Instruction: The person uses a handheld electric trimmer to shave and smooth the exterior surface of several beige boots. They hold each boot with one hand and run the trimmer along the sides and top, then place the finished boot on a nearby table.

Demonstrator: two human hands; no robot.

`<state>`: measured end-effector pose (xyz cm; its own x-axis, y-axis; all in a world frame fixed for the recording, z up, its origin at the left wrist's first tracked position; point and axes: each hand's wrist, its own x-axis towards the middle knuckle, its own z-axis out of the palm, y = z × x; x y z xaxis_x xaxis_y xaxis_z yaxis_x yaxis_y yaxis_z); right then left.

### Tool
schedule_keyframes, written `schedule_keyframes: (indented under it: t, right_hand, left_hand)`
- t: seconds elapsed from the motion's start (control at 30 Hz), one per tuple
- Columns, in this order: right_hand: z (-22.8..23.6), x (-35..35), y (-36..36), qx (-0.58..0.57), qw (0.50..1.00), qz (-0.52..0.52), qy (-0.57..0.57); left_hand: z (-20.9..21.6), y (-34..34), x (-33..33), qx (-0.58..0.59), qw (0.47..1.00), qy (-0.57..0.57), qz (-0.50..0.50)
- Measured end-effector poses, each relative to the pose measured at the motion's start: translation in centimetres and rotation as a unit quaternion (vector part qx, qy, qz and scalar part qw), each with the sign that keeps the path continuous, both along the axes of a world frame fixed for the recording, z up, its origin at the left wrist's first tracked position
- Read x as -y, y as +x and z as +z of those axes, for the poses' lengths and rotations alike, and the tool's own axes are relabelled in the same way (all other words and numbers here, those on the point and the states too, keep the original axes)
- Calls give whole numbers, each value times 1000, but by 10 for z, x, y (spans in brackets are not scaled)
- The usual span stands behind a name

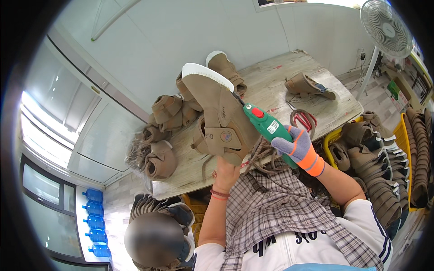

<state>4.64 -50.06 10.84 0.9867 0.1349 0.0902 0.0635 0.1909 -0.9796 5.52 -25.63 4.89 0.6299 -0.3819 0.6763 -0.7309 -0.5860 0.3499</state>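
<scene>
My bare left hand [227, 172], with a bracelet at the wrist, grips the lower end of a brown shoe upper [209, 97]; its fingers are mostly hidden behind the material. The upper stands tilted over the table, white-edged toe end up, with a strap and a round badge near my hand. My right hand [296, 147], in a grey and orange glove, is closed around a green handheld power tool [266, 122] with a red switch. The tool's narrow tip meets the upper's right edge, just below the white rim; whether it touches cannot be made out.
On the worn wooden table [271, 77] lie red-handled scissors [304, 121], a single upper [309, 86] and a pile of uppers [169, 110]. Yellow baskets [409, 158] of uppers stand right. A white fan [388, 30] stands beyond; a blurred round patch [153, 239] covers the lower left.
</scene>
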Motion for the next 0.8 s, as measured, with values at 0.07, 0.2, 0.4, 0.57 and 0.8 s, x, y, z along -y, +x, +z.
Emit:
schedule_keyframes:
  t: [0.07,0.2,0.4,0.57,0.8]
  right_hand:
    - [0,1,2,-4,1000,9,16]
    - [11,4,10,8,1000,-4,-7]
    - [-13,16,23,28,996,-64,-47]
    - [-30,33,29,9,996,-78,-52]
    - [-66,43,21,-44,990,-93,-100]
  left_hand:
    - [-3,-2,0,4,1000,14,-10]
    - [-19,-6,-7,-47,999,-20,-17]
    - [6,13,-32,-28,990,-23,133]
    - [105,129,-102,54,980,-34,186]
    - [61,156,-113,61,893,-296,334]
